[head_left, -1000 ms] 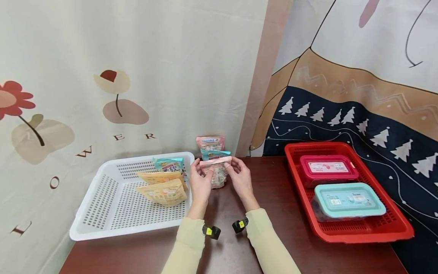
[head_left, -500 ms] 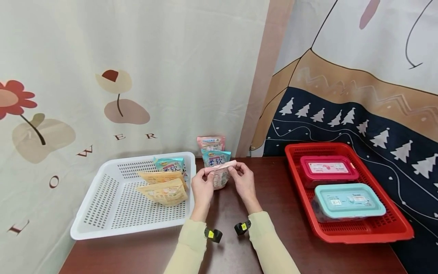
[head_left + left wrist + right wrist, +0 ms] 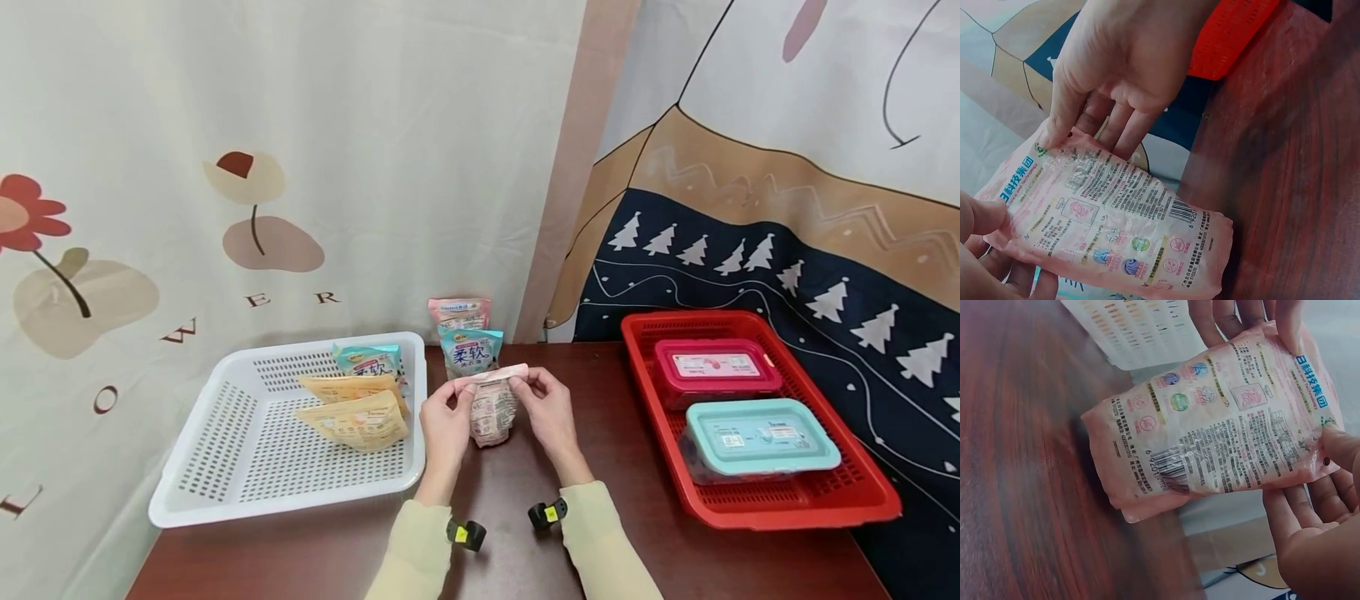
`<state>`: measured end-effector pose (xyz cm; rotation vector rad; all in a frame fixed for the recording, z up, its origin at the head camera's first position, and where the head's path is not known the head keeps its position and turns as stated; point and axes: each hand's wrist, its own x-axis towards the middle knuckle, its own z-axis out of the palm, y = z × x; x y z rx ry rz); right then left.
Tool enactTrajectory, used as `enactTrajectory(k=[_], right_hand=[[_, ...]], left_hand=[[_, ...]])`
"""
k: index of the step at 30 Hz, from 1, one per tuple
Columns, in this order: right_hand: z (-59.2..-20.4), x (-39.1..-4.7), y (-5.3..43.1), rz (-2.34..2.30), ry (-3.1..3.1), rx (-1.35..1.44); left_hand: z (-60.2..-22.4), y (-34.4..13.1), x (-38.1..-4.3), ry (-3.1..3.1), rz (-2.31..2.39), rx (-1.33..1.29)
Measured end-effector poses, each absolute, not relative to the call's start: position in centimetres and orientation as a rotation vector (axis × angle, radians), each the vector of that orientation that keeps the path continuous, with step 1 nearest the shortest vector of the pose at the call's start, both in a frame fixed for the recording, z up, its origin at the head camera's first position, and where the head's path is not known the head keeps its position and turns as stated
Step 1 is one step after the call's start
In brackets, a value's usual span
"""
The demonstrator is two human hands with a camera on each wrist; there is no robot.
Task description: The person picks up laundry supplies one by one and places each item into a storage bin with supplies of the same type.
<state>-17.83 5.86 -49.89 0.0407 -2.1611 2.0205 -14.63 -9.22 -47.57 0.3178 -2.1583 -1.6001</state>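
While the left hand and right hand pinch its top corners, thumbs against fingers, a pink plastic pouch is at five o'clock from a blue plastic pouch; positioning seems in hand, calling for a settled base before release.

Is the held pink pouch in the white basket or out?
Out: the head view shows the pouch right of the white basket, the left hand and right hand pinching its top.
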Motion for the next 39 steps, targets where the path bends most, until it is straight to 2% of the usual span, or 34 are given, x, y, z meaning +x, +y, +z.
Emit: enactTrajectory(k=[20, 39], right_hand=[[-46.5, -14.2, 7.2, 1.973, -2.207, 0.169], [-41.5, -11.9, 4.9, 2.042, -2.075, 0.39]], left_hand=[[-44.9, -10.2, -11.8, -2.066, -1.833, 0.109], [-39.8, -12.5, -9.2, -1.964, -1.85, 0.114]])
